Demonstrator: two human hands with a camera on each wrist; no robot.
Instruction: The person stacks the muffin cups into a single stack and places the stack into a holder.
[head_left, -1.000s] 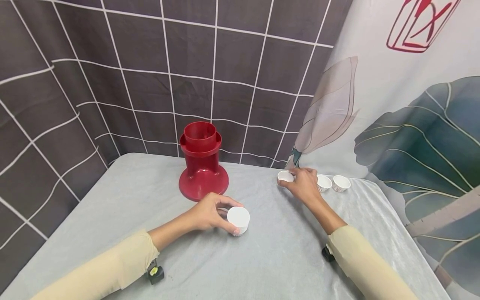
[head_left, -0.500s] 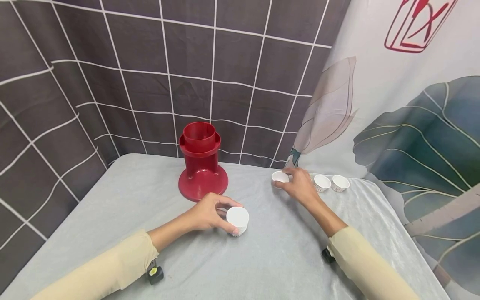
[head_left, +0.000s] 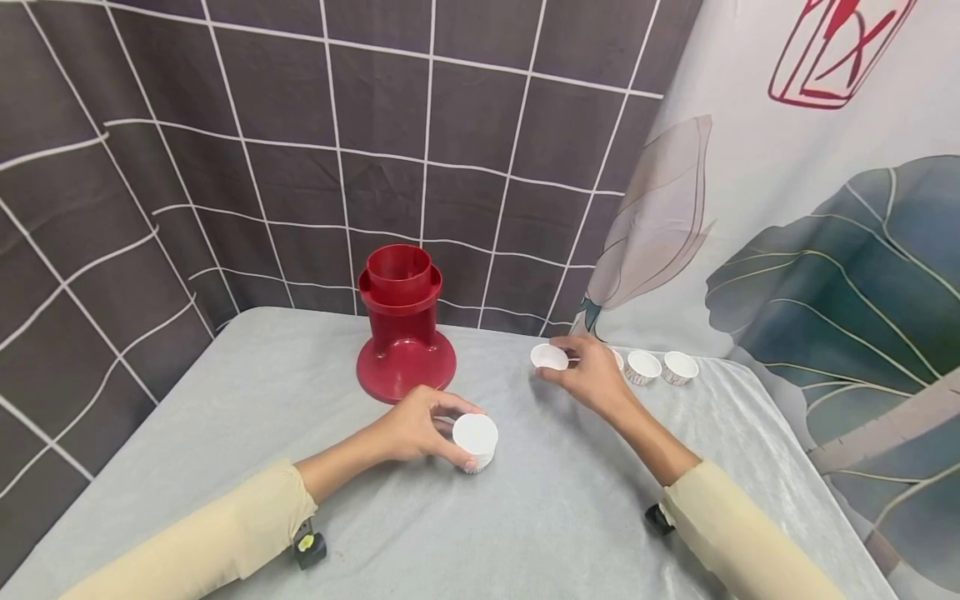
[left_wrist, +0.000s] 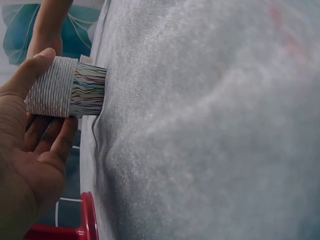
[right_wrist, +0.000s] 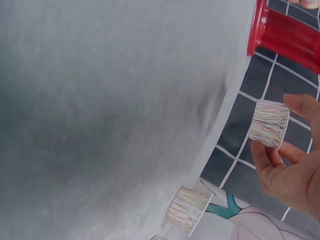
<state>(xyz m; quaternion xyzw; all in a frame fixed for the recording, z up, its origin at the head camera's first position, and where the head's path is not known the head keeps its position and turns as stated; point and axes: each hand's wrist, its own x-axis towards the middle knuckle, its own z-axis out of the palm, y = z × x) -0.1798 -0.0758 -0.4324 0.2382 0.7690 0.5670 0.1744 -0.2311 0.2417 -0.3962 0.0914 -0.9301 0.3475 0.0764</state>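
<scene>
In the head view my left hand (head_left: pixel 420 429) grips a stack of small paper cups (head_left: pixel 477 435) near the middle of the table. The left wrist view shows the stack's many nested white rims (left_wrist: pixel 52 87), with the streaky coloured wall of the lowest cup (left_wrist: pixel 89 92) at the cloth. Farther back, my right hand (head_left: pixel 596 371) pinches one paper cup (head_left: pixel 550 357) between thumb and fingers, mouth upward. In the right wrist view this cup (right_wrist: pixel 270 124) is raised above the table, its wall streaked with colour.
A red plastic stand (head_left: pixel 405 358) with a round base and tubular top stands at the back left. More paper cups (head_left: pixel 680 367) stand in a row at the back right, one partly behind my right hand. Grey cloth covers the table (head_left: pixel 525 525); curtains hang behind.
My right hand has moved left with its paper cup, away from the row, uncovering part of another cup. My left hand and its stack have stayed in place.
</scene>
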